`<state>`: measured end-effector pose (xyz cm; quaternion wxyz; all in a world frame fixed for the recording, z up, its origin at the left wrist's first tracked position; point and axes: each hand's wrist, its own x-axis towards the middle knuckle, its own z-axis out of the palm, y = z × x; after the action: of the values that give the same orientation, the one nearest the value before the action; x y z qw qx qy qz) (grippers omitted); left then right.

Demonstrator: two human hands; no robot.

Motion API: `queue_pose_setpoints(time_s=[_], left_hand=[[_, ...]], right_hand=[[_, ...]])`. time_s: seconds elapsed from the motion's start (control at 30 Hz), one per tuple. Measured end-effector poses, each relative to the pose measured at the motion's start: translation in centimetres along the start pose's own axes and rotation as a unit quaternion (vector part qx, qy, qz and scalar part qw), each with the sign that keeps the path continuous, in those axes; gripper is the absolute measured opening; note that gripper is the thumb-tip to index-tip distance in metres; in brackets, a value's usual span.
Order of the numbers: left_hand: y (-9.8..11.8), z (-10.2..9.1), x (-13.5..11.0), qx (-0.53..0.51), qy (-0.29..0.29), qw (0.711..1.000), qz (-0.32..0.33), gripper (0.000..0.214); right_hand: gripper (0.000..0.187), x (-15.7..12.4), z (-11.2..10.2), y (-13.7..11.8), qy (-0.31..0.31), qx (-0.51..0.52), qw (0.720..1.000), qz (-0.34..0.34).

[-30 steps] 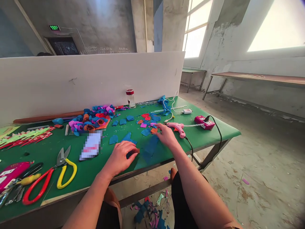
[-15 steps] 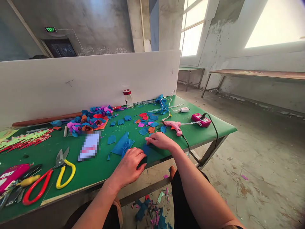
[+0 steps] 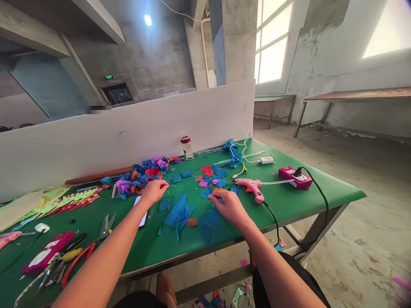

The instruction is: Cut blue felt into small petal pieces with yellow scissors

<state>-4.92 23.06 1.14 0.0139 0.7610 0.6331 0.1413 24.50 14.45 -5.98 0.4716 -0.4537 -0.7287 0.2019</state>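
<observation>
My left hand [image 3: 156, 191] is over the table beside the heap of fabric flowers [image 3: 128, 188], above a phone [image 3: 143, 219] that it partly covers. Its fingers are pinched together; whether anything is between them is too small to see. My right hand [image 3: 228, 206] pinches a thin blue fabric piece [image 3: 211, 224], which looks blurred and sheer below the fingers. Between the hands lie a crumpled blue fabric sheet [image 3: 176, 214], a small brown piece [image 3: 192, 222] and a blue square [image 3: 165, 204]. Close to my right hand rests a pink glue gun [image 3: 250, 185].
A magenta power box [image 3: 295, 177] with a black cord sits at right. Behind are scattered fabric squares [image 3: 208, 171], a red-lidded jar [image 3: 186, 147] and a white board [image 3: 160, 124]. Shears [image 3: 106, 226] and another magenta box [image 3: 48, 253] lie at left.
My left hand has left the blue piece and moved up and left toward the flower heap. The right hand stays with the blue piece. The brown piece now shows, and the view has shifted.
</observation>
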Motion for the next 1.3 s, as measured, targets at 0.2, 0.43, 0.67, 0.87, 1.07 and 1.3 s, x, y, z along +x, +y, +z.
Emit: queue_pose_setpoints(time_s=[0.2, 0.43, 0.67, 0.87, 1.07, 1.3], left_hand=[[-1.7, 2.6, 6.2, 0.062, -0.051, 0.996, -0.039, 0.033], [-1.7, 5.4, 9.8, 0.105, -0.091, 0.989, -0.046, 0.033], [-1.9, 6.0, 11.0, 0.130, -0.116, 0.984, -0.046, 0.034], [-2.0, 5.7, 11.4, 0.144, -0.120, 0.981, -0.053, 0.034], [-2.4, 6.1, 12.0, 0.131, -0.128, 0.981, -0.066, 0.034], [-2.8, 6.5, 12.2, 0.122, -0.125, 0.982, -0.075, 0.035]], right_hand=[[0.036, 1.3, -1.9, 2.4, 0.207, 0.124, 0.964, 0.116], [0.034, 1.8, -2.9, 3.5, 0.313, 0.227, 0.909, 0.156], [0.031, 2.2, -2.2, 3.0, 0.356, 0.268, 0.878, 0.174], [0.033, 2.4, -1.5, 3.0, 0.336, 0.318, 0.869, 0.175], [0.038, 2.3, -1.7, 3.3, 0.342, 0.322, 0.863, 0.187], [0.037, 2.0, -1.8, 3.9, 0.351, 0.323, 0.861, 0.177]])
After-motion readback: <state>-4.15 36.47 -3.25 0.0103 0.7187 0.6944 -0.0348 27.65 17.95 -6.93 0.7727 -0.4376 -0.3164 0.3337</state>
